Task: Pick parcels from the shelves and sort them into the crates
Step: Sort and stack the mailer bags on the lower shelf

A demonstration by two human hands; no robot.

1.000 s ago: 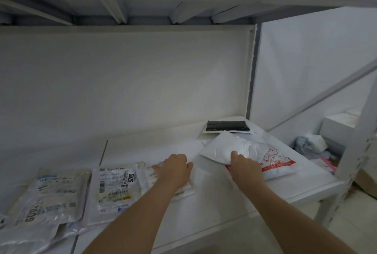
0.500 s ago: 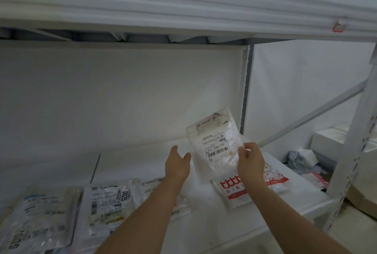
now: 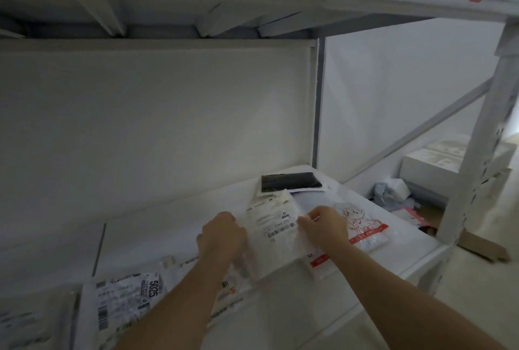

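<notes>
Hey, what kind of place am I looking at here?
Probably a parcel storeroom or small warehouse. White metal shelving holds flat mailer bags with barcode labels, such as the 5025 bag, and both hands hold a labelled parcel. More packages lie on the floor.

Bare shelf (image 3: 174, 217) behind; black packet (image 3: 290, 181) blocks the corner.

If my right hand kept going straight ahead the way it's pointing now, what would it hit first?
Probably the black parcel at the back of the shelf. The right hand, gripping the white parcel with the left hand, points up-left toward it; depth is unclear.
</notes>
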